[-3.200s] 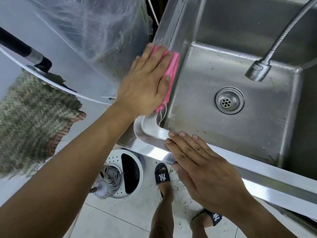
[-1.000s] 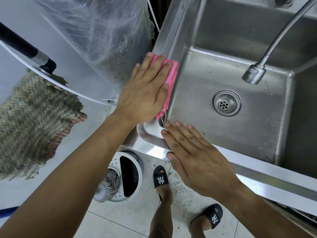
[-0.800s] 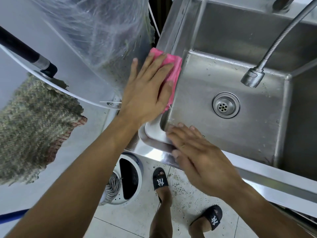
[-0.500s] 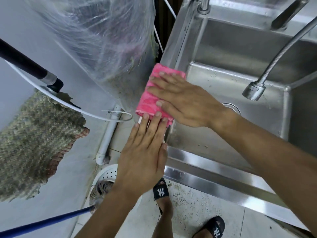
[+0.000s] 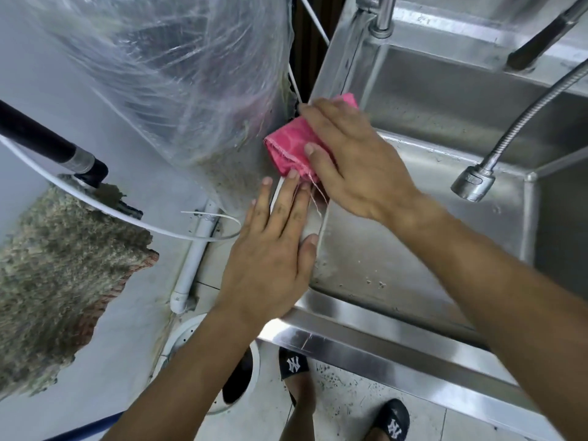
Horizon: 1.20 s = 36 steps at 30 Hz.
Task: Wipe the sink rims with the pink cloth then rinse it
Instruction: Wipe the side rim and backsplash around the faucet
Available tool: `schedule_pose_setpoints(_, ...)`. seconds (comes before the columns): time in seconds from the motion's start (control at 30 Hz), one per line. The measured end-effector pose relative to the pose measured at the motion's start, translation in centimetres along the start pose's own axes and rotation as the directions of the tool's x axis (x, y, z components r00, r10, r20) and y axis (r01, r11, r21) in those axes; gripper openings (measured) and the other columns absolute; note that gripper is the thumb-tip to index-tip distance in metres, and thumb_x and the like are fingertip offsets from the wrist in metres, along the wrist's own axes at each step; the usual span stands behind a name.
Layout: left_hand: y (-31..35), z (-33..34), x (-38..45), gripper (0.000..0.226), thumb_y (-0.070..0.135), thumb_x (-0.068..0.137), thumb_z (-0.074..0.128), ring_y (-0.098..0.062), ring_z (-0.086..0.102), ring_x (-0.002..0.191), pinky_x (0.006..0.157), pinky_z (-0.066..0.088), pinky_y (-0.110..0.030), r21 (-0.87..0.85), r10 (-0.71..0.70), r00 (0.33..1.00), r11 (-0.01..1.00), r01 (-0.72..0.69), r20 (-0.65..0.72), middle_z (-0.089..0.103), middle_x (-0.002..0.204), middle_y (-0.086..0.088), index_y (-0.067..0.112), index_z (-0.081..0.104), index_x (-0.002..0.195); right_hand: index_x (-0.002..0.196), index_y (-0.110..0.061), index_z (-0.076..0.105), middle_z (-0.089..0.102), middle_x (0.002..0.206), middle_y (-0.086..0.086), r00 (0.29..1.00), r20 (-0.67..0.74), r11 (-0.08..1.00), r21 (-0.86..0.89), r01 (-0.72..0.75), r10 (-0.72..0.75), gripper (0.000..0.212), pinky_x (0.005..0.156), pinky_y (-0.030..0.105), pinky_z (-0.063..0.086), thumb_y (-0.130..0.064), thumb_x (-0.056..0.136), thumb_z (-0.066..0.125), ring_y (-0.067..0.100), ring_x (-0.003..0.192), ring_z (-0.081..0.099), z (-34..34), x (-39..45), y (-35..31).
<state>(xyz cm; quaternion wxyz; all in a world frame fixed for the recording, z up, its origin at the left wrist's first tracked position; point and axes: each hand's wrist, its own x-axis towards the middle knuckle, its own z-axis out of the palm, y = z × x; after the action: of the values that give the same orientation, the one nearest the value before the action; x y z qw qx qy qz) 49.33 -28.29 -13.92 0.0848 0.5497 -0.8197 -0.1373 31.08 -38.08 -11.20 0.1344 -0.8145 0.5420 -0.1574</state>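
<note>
The pink cloth (image 5: 288, 148) lies folded on the left rim of the steel sink (image 5: 343, 62). My right hand (image 5: 353, 160) reaches across from the right and presses flat on the cloth, covering most of it. My left hand (image 5: 273, 249) rests flat on the same rim nearer to me, fingers spread, its fingertips just touching the cloth's frayed near edge. The sink's front rim (image 5: 381, 351) runs below my arms.
A flexible spray hose head (image 5: 472, 183) hangs over the basin at right, with a tap base (image 5: 381, 17) at the back. A plastic-wrapped object (image 5: 191, 74) stands close left of the sink. A mop (image 5: 57, 256), bucket (image 5: 197, 338) and my sandalled feet (image 5: 294, 364) are below.
The cloth passed from my left hand to my right hand, which crossed over the basin. My left hand slid back toward me along the rim. The cloth has moved farther up the left rim.
</note>
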Motion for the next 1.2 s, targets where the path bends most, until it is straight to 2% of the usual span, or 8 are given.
schedule_pose_setpoints(0.13, 0.1, 0.5, -0.4, 0.065, 0.037, 0.109, 0.033, -0.028, -0.008, 0.161, 0.13, 0.009, -0.05, 0.055, 0.014, 0.999, 0.998, -0.012, -0.04, 0.003, 0.175, -0.002, 0.012, 0.013, 0.166, 0.164, -0.024, 0.025, 0.015, 0.174, 0.003, 0.879, 0.333, 0.921, -0.068, 0.385, -0.343, 0.055, 0.132, 0.046, 0.005, -0.042, 0.112, 0.019, 0.023, 0.162, 0.004, -0.7, 2.3, 3.7)
schedule_pose_setpoints(0.3, 0.4, 0.2, -0.2, 0.065, 0.038, 0.108, 0.032, -0.029, -0.006, 0.161, 0.13, 0.006, -0.048, 0.111, 0.005, 1.0, 0.994, -0.003, -0.019, 0.008, 0.175, -0.004, 0.01, 0.018, 0.165, 0.163, -0.03, 0.027, 0.017, 0.174, 0.0, 0.999, 0.042, 1.0, 0.022, -0.02, 0.019, 0.053, 0.132, 0.04, 0.001, -0.044, 0.113, 0.018, 0.021, 0.162, 0.004, 0.5, 4.2, 3.9)
schedule_pose_setpoints(0.43, 0.9, -0.9, 1.6, 0.064, 0.037, 0.107, 0.025, -0.029, 0.001, 0.161, 0.131, 0.004, -0.046, 0.109, 0.027, 0.999, 0.994, -0.03, 0.029, 0.015, 0.173, -0.011, 0.005, 0.027, 0.162, 0.165, -0.028, 0.018, 0.004, 0.175, 0.001, 0.929, -0.016, 0.911, 0.203, -0.359, 0.37, 0.053, 0.131, 0.038, -0.009, -0.04, 0.113, 0.018, 0.023, 0.162, -0.007, 1.1, 6.1, 1.3)
schedule_pose_setpoints(0.53, 1.0, -1.1, 4.2, 0.065, 0.041, 0.108, 0.02, -0.028, 0.0, 0.161, 0.13, 0.008, -0.048, 0.117, 0.045, 0.997, 0.992, -0.053, 0.068, 0.011, 0.173, -0.009, 0.006, 0.024, 0.163, 0.166, -0.03, 0.013, -0.001, 0.175, -0.001, 0.961, 0.053, 0.932, 0.235, -0.276, 0.272, 0.056, 0.127, 0.034, -0.011, -0.04, 0.111, 0.02, 0.021, 0.161, -0.011, 0.1, 5.5, 2.6)
schedule_pose_setpoints(0.7, 0.9, -0.4, 4.7, 0.063, 0.039, 0.109, 0.024, -0.025, 0.004, 0.161, 0.13, 0.013, -0.049, 0.129, 0.039, 0.999, 0.991, -0.039, 0.009, 0.013, 0.173, -0.006, 0.009, 0.024, 0.163, 0.165, -0.023, 0.019, 0.011, 0.175, -0.003, 0.954, 0.215, 0.976, 0.0, 0.216, -0.211, 0.054, 0.132, 0.04, 0.001, -0.036, 0.114, 0.025, 0.02, 0.162, -0.001, -2.1, 6.8, 8.7)
schedule_pose_setpoints(0.87, 1.0, -0.5, 4.8, 0.061, 0.038, 0.109, 0.029, -0.024, 0.006, 0.161, 0.13, 0.013, -0.048, 0.113, 0.027, 1.0, 0.993, -0.026, -0.007, 0.016, 0.173, -0.005, 0.011, 0.026, 0.163, 0.166, -0.027, 0.013, 0.007, 0.175, -0.006, 0.997, 0.031, 0.991, 0.112, -0.071, 0.068, 0.054, 0.132, 0.045, -0.002, -0.039, 0.114, 0.022, 0.019, 0.162, -0.002, 0.7, 4.7, 5.3)
schedule_pose_setpoints(1.03, 1.1, -0.6, 4.8, 0.062, 0.04, 0.109, 0.027, -0.023, 0.004, 0.161, 0.13, 0.013, -0.049, 0.125, 0.015, 1.0, 0.992, -0.016, 0.009, 0.014, 0.173, -0.004, 0.012, 0.023, 0.164, 0.166, -0.026, 0.009, 0.003, 0.175, -0.007, 0.973, 0.13, 0.982, 0.036, 0.186, -0.19, 0.057, 0.132, 0.042, 0.0, -0.041, 0.113, 0.021, 0.014, 0.161, -0.006, 0.6, 3.2, 7.2)
schedule_pose_setpoints(1.2, 1.2, -0.5, 4.9, 0.062, 0.04, 0.109, 0.028, -0.022, 0.004, 0.161, 0.13, 0.013, -0.048, 0.126, 0.021, 1.0, 0.992, -0.021, 0.0, 0.013, 0.174, -0.002, 0.013, 0.023, 0.164, 0.167, -0.025, 0.004, 0.0, 0.175, -0.006, 0.992, 0.125, 0.999, 0.043, -0.023, 0.018, 0.057, 0.132, 0.042, -0.003, -0.041, 0.114, 0.016, 0.02, 0.161, -0.008, -1.4, 9.8, 11.1)
